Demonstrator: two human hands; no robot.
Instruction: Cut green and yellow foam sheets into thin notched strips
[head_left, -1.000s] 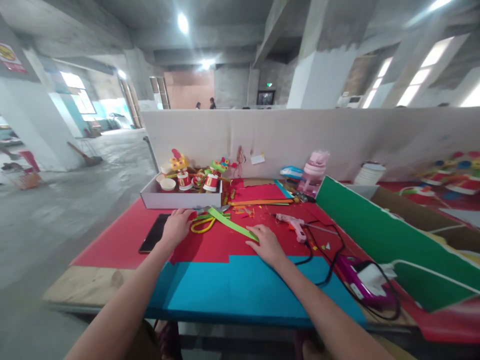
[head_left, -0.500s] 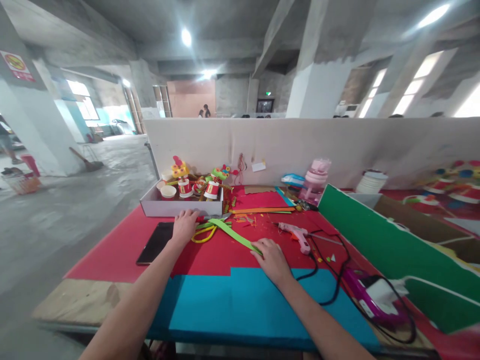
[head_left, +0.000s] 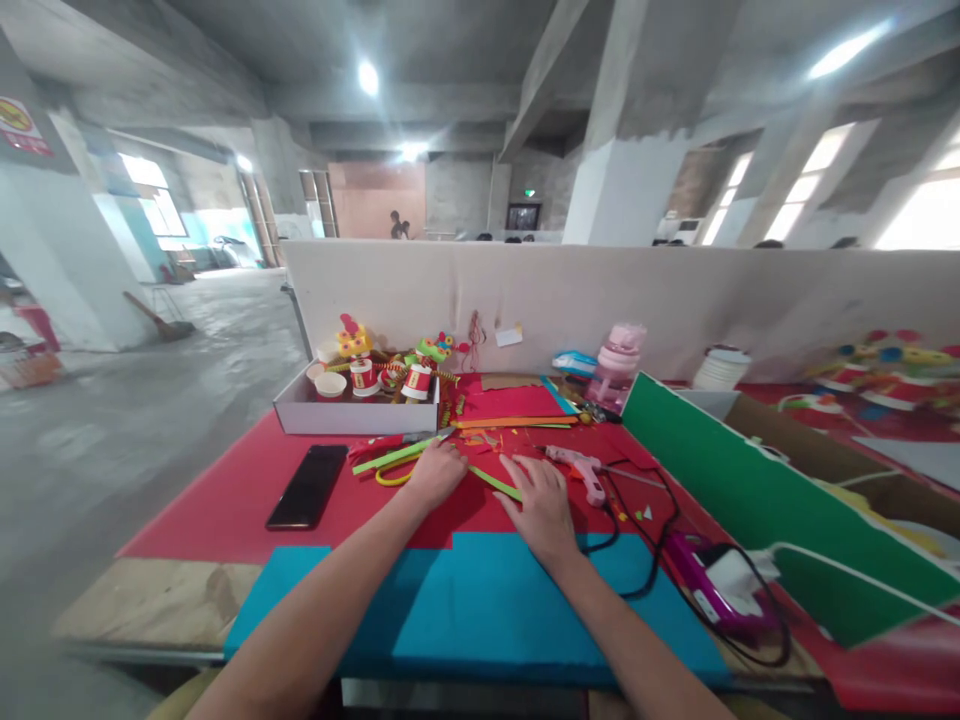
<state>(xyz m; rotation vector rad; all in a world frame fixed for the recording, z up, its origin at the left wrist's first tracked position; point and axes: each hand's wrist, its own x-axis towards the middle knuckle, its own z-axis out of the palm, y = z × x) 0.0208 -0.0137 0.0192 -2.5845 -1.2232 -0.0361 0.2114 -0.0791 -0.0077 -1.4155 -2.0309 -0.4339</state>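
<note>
A long light-green strip [head_left: 396,455] lies slantwise over the red table cover. My left hand [head_left: 437,473] is closed on the strip near its middle, fingertips pressed down. My right hand [head_left: 538,495] rests at the strip's right end with its fingers spread. Beneath the strip's left part are the yellow handles [head_left: 396,473] of a pair of scissors, and a red-handled tool [head_left: 379,445] lies just behind. The pink glue gun [head_left: 583,470] lies to the right of my right hand.
A black phone [head_left: 308,487] lies at left. Behind it, a white box [head_left: 356,418] holds paper cups and colourful figures. A purple power strip [head_left: 720,590] with cables and a green-sided box [head_left: 750,500] stand at right. Blue sheets [head_left: 420,610] cover the front edge.
My left hand has moved right, from beside the phone to the strip's middle. The strip now reaches farther left. My right hand's fingers have spread.
</note>
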